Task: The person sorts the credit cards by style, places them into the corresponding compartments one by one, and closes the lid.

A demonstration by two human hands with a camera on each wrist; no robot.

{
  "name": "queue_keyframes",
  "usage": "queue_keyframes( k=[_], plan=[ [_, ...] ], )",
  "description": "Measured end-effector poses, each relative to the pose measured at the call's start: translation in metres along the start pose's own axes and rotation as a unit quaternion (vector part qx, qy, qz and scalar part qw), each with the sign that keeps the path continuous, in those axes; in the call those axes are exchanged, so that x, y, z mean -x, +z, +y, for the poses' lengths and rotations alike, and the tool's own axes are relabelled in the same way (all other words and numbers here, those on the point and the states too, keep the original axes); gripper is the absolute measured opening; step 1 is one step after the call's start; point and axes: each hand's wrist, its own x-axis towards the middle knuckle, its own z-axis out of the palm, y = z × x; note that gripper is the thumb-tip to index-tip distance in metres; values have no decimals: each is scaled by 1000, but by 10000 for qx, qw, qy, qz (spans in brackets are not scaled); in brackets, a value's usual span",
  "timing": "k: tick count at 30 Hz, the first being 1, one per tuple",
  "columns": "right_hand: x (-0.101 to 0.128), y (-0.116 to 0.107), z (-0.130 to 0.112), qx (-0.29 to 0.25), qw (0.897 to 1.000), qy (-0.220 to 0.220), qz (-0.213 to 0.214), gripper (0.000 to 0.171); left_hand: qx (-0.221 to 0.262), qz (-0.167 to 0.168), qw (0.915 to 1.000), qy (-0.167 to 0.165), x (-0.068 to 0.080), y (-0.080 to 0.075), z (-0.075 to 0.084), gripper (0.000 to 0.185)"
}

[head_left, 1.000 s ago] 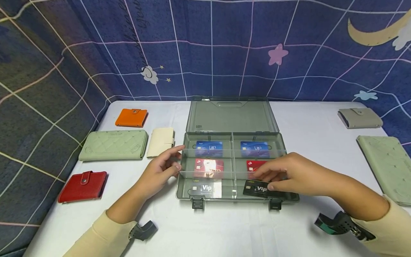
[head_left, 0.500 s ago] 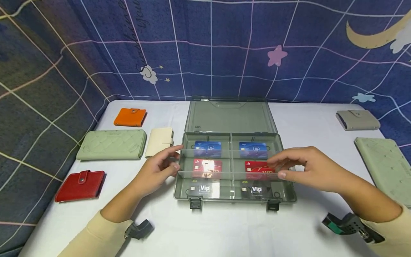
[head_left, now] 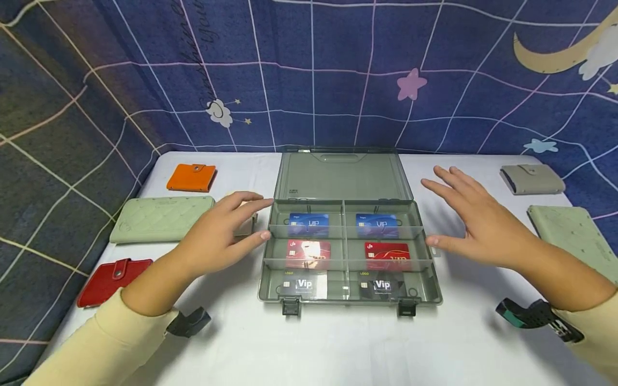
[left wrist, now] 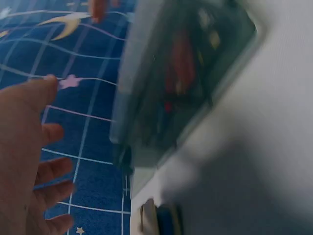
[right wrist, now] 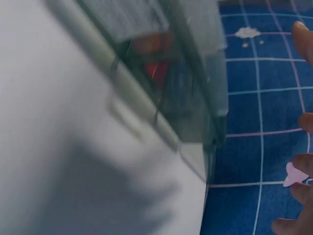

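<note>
A translucent grey plastic box (head_left: 347, 302) stands on the table with its lid (head_left: 343, 172) laid back. Its compartments hold cards in two columns: blue cards (head_left: 309, 224) at the back, red cards (head_left: 387, 253) in the middle, black cards (head_left: 381, 284) in front. Beside the box's left edge is my left hand (head_left: 217, 236), fingers stretched toward the rim; contact cannot be judged. My right hand (head_left: 483, 225) hovers at the right of the box, fingers spread, holding nothing. Both wrist views show a blurred box with the left hand (left wrist: 29, 147) and right hand (right wrist: 303, 161) apart from it.
Left of the box lie an orange card holder (head_left: 191, 177), a long green wallet (head_left: 159, 220), a red wallet (head_left: 113, 281) and a cream wallet (head_left: 246, 226), mostly hidden by my left hand. A grey card holder (head_left: 532, 179) and another green wallet (head_left: 572, 236) lie right.
The right hand has let go of the black card, now lying in the front right compartment, and moved up and right, spreading its fingers. The left hand has shifted slightly back and its fingers have straightened.
</note>
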Motion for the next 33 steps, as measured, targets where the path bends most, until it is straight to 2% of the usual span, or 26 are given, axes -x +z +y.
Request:
queue_keyframes(
  k=[3, 8, 12, 17, 22, 26, 33],
  plan=[
    [-4, 2, 7, 405, 9991, -22, -97, 102, -525, -381, 9976, 242, -8, -4, -5, 67],
    [-7, -1, 16, 800, 9961, 94, -352, 103, -968, -909, 9908, 264, -16, -6, -12, 79],
    [-8, -1, 21, 859, 9952, 160, -432, 102, -1013, -988, 9895, 280, -18, -5, -17, 81],
    [-16, 5, 30, 805, 9959, 67, -415, 98, -961, -1124, 9889, 170, -24, 5, -28, 78],
    [-33, 14, 39, 845, 9944, 148, -612, 91, -1137, -1427, 9832, -86, -40, 15, -40, 78],
    [-49, 21, 45, 870, 9927, 225, -805, 86, -1270, -1568, 9793, -131, -53, 20, -48, 78],
    [-71, 26, 57, 907, 9918, 272, -860, 81, -1393, -1739, 9746, -233, -73, 22, -58, 74]
  ],
)
